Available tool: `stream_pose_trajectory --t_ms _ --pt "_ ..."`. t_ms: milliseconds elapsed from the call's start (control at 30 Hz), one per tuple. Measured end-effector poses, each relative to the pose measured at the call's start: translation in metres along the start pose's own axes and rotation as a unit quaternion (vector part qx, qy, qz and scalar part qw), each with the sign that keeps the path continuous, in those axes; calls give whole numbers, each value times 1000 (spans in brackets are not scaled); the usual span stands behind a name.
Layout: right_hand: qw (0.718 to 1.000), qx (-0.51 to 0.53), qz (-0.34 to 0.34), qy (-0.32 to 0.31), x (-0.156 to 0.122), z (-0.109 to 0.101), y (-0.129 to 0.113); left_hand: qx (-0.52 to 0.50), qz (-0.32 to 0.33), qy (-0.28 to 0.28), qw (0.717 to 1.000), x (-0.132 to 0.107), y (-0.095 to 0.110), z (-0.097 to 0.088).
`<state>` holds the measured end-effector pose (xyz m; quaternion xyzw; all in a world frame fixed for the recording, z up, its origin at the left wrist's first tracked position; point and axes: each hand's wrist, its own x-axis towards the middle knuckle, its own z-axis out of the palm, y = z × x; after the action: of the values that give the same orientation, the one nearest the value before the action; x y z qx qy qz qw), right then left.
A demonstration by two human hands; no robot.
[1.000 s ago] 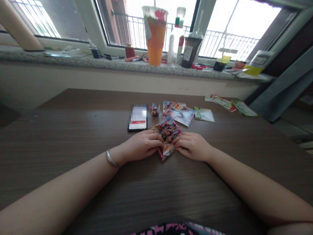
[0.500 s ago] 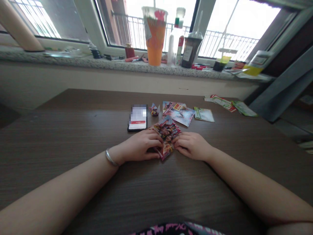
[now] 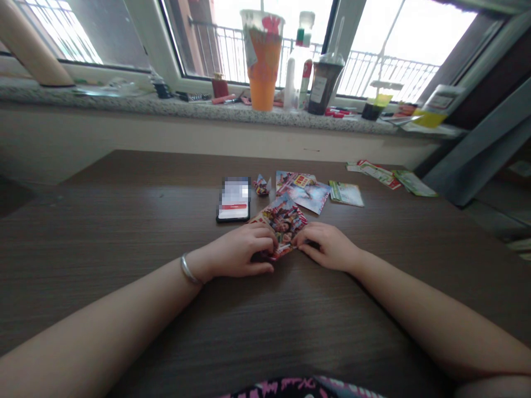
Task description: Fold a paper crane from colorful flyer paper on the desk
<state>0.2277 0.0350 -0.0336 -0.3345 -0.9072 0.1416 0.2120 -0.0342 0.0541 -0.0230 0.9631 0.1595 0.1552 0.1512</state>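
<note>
A colourful printed sheet of paper lies at an angle on the table, its near corner folded in under my fingers. My left hand presses its curled fingers on the sheet's left side, holding it there, with the thumb stretched out below the near edge. On the right side my right hand pinches the edge between thumb and fingers. Just beyond stands a small folded paper piece in similar print. Behind the sheet are more printed papers. My fingers hide parts of the sheet's edges.
A phone lies left of the sheet. A green-white paper stack and loose slips are at the back right. The windowsill bears an orange drink cup, a dark cup and several bottles.
The sheet's near point, which stuck out toward me, is now folded up, so the near edge sits farther away. My left thumb has come off the paper; my right hand has shifted slightly.
</note>
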Motion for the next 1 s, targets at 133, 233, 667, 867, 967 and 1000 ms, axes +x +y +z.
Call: stream_pose_trajectory --t_ms 133,233,667,867,967,1000 --pt "1000 12 21 0 1 -1 -3 19 -39 -3 999 2 5 1" --pt "1000 17 24 -5 2 -2 -6 38 -67 0 997 4 11 0" --pt "998 60 33 -5 4 2 1 -35 -182 70 980 6 10 6" --pt "996 83 43 11 3 4 4 -44 -186 87 978 8 5 8" --pt "995 80 44 26 2 5 4 -44 -201 92 974 9 4 8" --pt "996 73 41 29 2 5 4 -44 -206 94 973 9 4 8"
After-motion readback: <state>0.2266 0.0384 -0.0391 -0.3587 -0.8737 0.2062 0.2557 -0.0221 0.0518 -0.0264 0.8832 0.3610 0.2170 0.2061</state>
